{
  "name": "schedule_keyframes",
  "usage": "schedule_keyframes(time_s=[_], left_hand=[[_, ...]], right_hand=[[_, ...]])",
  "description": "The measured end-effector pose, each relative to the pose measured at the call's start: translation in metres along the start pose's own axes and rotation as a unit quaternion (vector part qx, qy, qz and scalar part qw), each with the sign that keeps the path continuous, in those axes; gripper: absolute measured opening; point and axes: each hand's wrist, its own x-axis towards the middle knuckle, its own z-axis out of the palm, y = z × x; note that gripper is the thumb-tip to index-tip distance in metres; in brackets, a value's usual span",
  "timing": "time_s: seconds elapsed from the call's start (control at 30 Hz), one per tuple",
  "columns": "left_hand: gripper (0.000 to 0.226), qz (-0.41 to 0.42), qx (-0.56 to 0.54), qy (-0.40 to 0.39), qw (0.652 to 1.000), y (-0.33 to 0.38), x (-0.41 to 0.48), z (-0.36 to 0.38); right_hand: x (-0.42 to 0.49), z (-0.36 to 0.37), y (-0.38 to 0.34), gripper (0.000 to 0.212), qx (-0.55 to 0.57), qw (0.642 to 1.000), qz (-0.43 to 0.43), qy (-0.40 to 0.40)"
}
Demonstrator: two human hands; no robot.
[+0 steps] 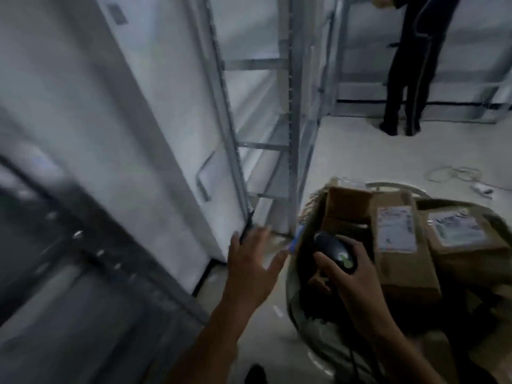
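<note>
My right hand point(349, 281) grips a black handheld scanner point(336, 252) with a dark cable trailing down from it, held over the left edge of a large sack. My left hand point(250, 268) is stretched forward with fingers spread, holding nothing, above the pale floor near the foot of a metal shelving rack point(291, 120). Inside the sack point(304, 217) lie cardboard parcels point(401, 245), two with white printed labels point(397, 230). The picture is blurred by motion.
A tall white panel point(155, 134) and a dark frame fill the left side. A person in dark clothes point(410, 65) stands at the shelves at the back right. Loose white cord point(457, 174) lies on the floor behind the sack.
</note>
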Motion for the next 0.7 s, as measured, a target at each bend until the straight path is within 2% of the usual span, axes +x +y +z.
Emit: schedule_keyframes(time_s=[0.07, 0.17, 0.3, 0.47, 0.6, 0.7], left_hand=[[0.084, -0.062, 0.023, 0.023, 0.998, -0.015, -0.043, -0.024], [0.079, -0.112, 0.087, 0.048, 0.989, -0.029, -0.111, -0.057], [0.084, -0.189, 0.139, 0.106, 0.966, -0.047, -0.187, -0.091], [0.087, -0.276, 0.151, 0.172, 0.934, -0.061, -0.275, -0.13], [0.087, -0.303, 0.147, 0.228, 0.913, -0.057, -0.345, -0.164], [0.078, -0.339, 0.175, 0.24, 0.893, -0.055, -0.406, -0.189]], right_hand=[[-0.02, 0.027, -0.002, 0.064, -0.004, 0.997, -0.019, -0.075], [-0.064, 0.066, -0.002, 0.056, -0.005, 0.983, -0.014, -0.182], [-0.112, 0.1, -0.002, 0.055, -0.013, 0.961, -0.029, -0.276], [-0.171, 0.134, -0.022, 0.053, -0.004, 0.93, -0.069, -0.361], [-0.225, 0.161, -0.041, 0.06, 0.009, 0.912, -0.08, -0.401], [-0.278, 0.181, -0.048, 0.064, 0.011, 0.895, -0.087, -0.438]])
